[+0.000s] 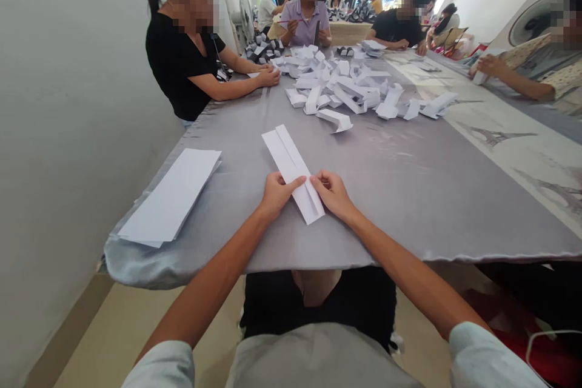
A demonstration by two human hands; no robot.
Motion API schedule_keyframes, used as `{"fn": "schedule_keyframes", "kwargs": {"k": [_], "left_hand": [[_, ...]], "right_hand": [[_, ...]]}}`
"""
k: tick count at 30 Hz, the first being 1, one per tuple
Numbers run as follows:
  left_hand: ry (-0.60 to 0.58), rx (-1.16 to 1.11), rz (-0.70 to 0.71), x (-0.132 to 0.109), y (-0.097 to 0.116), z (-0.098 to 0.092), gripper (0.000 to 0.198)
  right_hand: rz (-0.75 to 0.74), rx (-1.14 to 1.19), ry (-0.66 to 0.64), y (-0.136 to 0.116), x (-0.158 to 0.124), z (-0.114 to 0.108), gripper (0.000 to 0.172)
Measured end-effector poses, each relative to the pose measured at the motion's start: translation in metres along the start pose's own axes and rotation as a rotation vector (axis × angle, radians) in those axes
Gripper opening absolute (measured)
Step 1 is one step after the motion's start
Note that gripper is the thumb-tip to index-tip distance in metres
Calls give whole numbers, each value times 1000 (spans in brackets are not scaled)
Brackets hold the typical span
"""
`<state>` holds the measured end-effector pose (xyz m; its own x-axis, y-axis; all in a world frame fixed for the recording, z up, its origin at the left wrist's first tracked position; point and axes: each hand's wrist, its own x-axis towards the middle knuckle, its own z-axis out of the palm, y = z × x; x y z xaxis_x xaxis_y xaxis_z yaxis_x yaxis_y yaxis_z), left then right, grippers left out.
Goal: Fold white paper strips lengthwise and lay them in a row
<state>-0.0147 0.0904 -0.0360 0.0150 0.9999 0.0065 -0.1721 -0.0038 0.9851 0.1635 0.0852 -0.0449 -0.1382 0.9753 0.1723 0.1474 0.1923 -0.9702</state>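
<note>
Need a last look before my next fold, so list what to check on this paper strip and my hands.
1. The paper strip lies flat on the grey table cover: ok.
2. The left hand and right hand hold the strip from either side: ok.
3. The lengthwise fold runs straight: ok.
4. The edges under the fingers line up: cannot tell, the fingers cover them.
5. The stack of white paper sheets sits within reach on the left: ok.
6. The pile of folded paper pieces sits apart from the strip: ok.

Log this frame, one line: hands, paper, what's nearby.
left hand: holding folded paper strip | right hand: holding same strip | nearby: paper stack, folded paper pile
</note>
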Motion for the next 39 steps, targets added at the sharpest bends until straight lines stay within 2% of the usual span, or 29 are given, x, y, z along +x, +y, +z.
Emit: {"fn": "schedule_keyframes", "kwargs": {"k": [4,7,21,29,34,39], "left_hand": [[95,-14,-5,1,3,1,47],[106,-25,-8,0,4,1,48],[-61,9,-7,1,-3,-3,45],[-138,18,-79,-2,2,-4,47],[-113,37,-55,-1,1,-4,47],[-137,36,-30,-1,-1,-5,47]], "right_hand": [[-5,-12,-32,-1,-1,0,41],[-8,-30,-57,-2,-1,0,41],[-27,-66,-18,2,-1,0,38],[-16,-65,-2,-4,-4,2,37],[-9,-41,4,-1,-4,3,38],[-10,-14,19,-1,-2,3,40]]}}
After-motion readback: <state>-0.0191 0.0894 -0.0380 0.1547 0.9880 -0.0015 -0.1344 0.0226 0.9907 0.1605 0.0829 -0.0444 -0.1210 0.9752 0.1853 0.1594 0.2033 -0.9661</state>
